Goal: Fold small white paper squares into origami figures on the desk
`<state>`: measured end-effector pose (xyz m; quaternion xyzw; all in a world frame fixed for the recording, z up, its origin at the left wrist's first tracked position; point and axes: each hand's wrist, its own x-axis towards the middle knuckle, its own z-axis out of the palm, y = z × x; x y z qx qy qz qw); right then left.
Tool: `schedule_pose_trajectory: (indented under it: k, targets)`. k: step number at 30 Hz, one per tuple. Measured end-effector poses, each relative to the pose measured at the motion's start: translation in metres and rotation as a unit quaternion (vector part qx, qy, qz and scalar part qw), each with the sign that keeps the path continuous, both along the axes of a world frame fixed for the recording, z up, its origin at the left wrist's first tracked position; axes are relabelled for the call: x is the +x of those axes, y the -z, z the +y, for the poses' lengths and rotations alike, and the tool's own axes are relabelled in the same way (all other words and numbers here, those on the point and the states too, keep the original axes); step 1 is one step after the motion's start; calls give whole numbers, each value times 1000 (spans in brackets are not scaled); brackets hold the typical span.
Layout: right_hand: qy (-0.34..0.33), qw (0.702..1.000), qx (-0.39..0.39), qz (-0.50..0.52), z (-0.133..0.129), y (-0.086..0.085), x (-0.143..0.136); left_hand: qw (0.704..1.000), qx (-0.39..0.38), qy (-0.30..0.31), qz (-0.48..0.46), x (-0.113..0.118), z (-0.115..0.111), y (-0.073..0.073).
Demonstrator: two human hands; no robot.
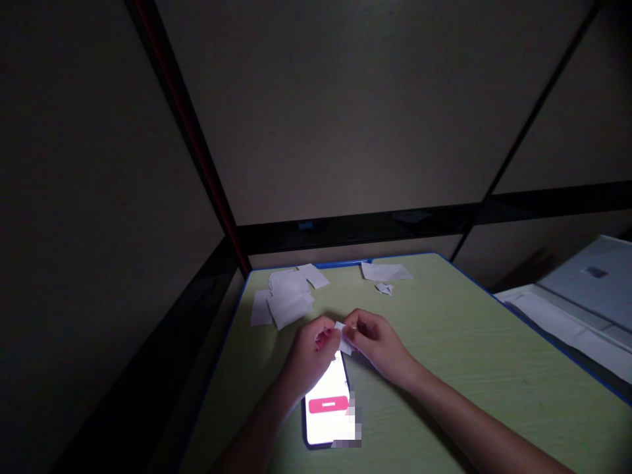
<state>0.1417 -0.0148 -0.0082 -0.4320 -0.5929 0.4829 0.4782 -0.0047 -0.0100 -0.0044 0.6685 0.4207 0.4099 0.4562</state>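
Observation:
Between my two hands is a small piece of white paper, pinched from both sides above the table. My left hand closes its thumb and fingers on the paper's left side. On the other side, my right hand grips it between thumb and curled fingers. Directly below lies a lit smartphone with a white screen and a red button; my left hand covers its upper part. Whether the paper has folds is too small to tell.
On the green table with a blue edge, a pile of white paper pieces lies at the back left. A larger paper sheet and a small folded paper lie at the back right. An open white box stands beyond the right edge.

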Motion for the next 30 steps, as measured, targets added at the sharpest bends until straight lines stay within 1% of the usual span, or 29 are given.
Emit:
schedule_pose_trajectory:
  k: [7, 15, 19, 24, 30]
  targets:
    - [-3, 1000, 14, -7, -1, 1, 0, 1000, -2, 3, 17, -1, 0, 1]
    - [-44, 999, 2, -7, -4, -2, -3, 999, -1, -42, 3, -4, 5, 2]
    - [-63, 998, -8, -30, -5, 2, -3, 998, 0, -54, -12, -5, 8, 2]
    - [-76, 997, -29, -11, -3, 9, -4, 999, -25, -31, -30, -3, 5, 1]
    - [-80, 996, -26, -3, -5, 4, -6, 998, -33, -24, -53, -3, 2, 0]
